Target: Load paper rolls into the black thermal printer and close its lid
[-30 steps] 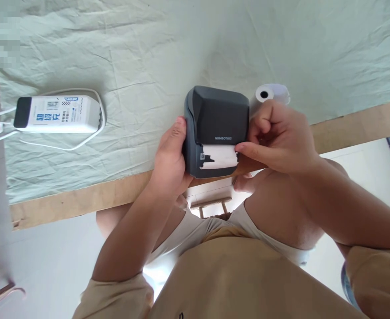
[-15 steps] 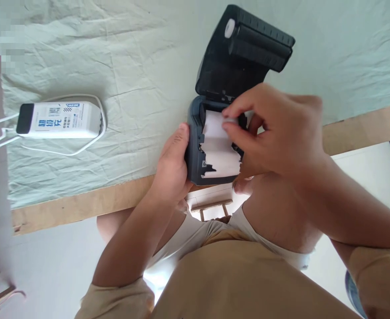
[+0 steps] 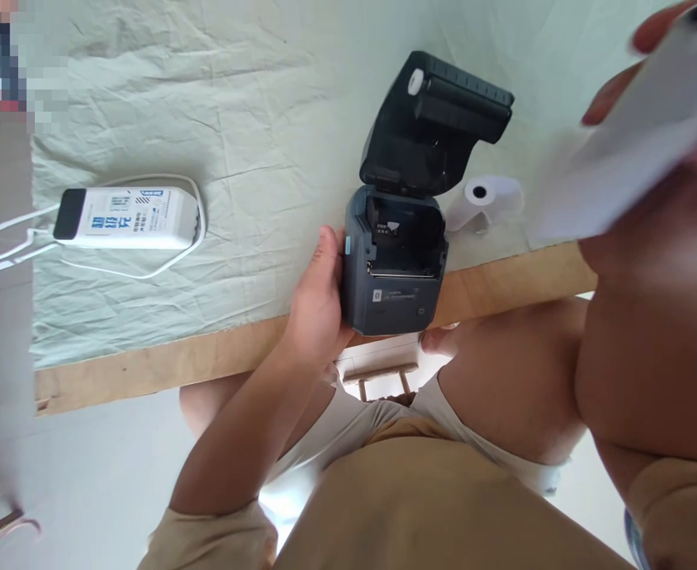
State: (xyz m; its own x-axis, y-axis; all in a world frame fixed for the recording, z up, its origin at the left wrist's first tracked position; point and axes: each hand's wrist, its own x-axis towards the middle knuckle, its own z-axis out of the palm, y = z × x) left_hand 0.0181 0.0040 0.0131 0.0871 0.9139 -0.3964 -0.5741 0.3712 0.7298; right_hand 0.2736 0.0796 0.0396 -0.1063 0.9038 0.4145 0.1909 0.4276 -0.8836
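Observation:
A dark label printer [image 3: 393,297] stands at the table's front edge, its lid [image 3: 437,119] swung up and its paper bay bare inside. My left hand [image 3: 318,305] is wrapped round the printer's left side. At the upper right, my right hand [image 3: 651,190], blurred and partly out of frame, grips a white paper roll [image 3: 645,127] with a loose strip. A second small white roll [image 3: 485,198] with a dark core hole lies on the cloth just right of the printer.
A white power bank [image 3: 135,218] with a cable looped round it lies on the pale green cloth [image 3: 253,95] at the left. The wooden table edge [image 3: 176,360] runs before my legs. Wooden furniture shows at the lower left.
The paper has come out of the printer and moved up and right in my right hand. The small roll beside the printer now shows. My left hand still holds the printer.

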